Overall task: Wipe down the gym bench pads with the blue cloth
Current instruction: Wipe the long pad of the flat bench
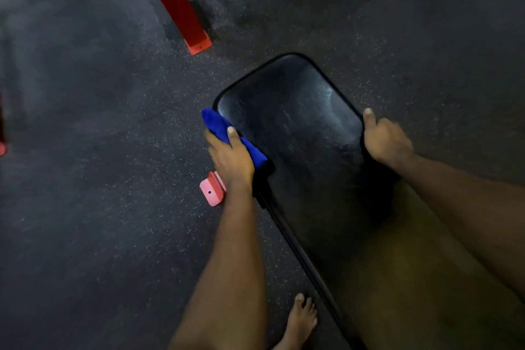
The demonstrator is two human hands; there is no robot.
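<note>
A black padded bench pad [289,122] runs from the centre of the view toward the lower right. My left hand [230,156] grips the folded blue cloth [218,125] against the pad's left edge, thumb on top of the cloth. My right hand [383,139] grips the pad's right edge, thumb lying on the top surface and fingers curled under the side. The near part of the pad is dark and partly hidden by my arms and leg.
A red metal frame leg [181,6] with a foot cap stands on the speckled rubber floor [99,150] beyond the bench. A pink-red bench foot [213,189] sticks out below my left wrist. My bare foot [301,318] stands by the bench's left side.
</note>
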